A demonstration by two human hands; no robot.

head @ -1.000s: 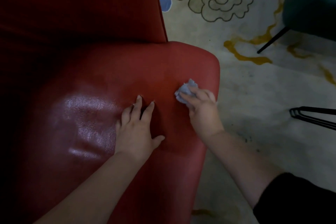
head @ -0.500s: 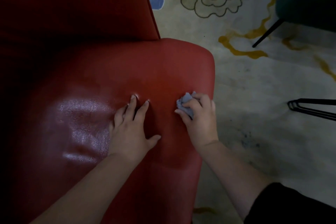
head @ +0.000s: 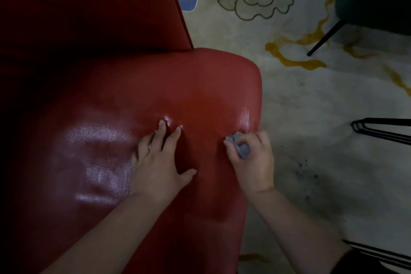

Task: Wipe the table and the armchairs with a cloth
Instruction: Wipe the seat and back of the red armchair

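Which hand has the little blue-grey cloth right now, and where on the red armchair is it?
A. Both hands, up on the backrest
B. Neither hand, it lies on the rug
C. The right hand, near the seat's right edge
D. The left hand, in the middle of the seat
C: the right hand pinches the bunched cloth against the red armchair near its right edge, while the left hand lies flat and bare on the seat.

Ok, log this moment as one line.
step: wiping red armchair | left hand: flat on seat | right hand: grips cloth near seat edge
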